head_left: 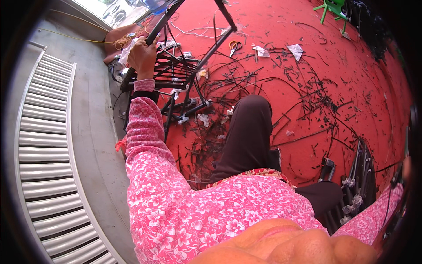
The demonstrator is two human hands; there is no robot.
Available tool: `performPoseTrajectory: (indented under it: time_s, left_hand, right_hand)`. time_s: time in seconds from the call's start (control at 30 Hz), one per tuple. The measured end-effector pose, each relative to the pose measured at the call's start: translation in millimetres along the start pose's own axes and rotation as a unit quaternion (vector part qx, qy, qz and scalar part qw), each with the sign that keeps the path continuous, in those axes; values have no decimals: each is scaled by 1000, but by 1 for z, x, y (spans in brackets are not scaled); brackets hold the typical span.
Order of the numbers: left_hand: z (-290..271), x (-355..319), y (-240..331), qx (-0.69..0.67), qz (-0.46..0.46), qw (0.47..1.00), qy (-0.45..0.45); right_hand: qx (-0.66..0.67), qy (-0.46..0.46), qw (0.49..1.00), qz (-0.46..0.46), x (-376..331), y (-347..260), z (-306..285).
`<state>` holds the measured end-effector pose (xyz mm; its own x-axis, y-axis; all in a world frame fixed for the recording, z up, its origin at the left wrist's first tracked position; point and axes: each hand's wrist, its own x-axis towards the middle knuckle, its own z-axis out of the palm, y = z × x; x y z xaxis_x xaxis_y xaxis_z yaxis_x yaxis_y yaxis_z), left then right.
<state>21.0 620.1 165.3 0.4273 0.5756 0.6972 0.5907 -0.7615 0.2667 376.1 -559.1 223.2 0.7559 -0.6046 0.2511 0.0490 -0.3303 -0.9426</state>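
Observation:
My left hand (143,55) is closed round a dark bar of a black chair frame (176,72), at the upper left. The frame has slats or strips across it and stands tilted on the floor. Scraps of white wrapping (127,52) show beside the hand and on the frame's ends. My right arm reaches out to the right rim, where only a blurred sliver of my right hand (406,168) shows, near dark bars. Its fingers are hidden.
Orange-handled scissors (235,46) lie on the red floor (272,26), among black strip offcuts and white scraps. More black frames (358,176) with wrapped ends stand at the lower right. A metal slatted rack (46,152) runs along the left. A green chair (332,8) is far right.

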Motion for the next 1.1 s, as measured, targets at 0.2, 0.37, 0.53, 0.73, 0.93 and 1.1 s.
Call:
performPoseTrajectory:
  time_s: [0.2,0.37,0.53,0.73,0.93,1.1]
  left_hand:
    - [-7,-12,45,-12,13,999,-29]
    - [-3,-33,113,-71,52,993,-77]
    - [14,-53,193,-135,135,974,-122]
    - [63,-54,215,-131,95,971,-178]
    - [112,-31,135,-118,-21,971,-206]
    - [113,-2,57,-53,-75,983,-159]
  right_hand:
    - [-463,-323,819,-105,-142,-38,271]
    - [-94,-587,781,-189,-390,-141,415]
    - [93,-653,741,-126,-621,-194,479]
    - [127,-720,682,-4,-676,-193,403]
    - [-68,-774,615,-132,-622,-164,222]
    - [-225,-639,735,15,-557,-152,97]
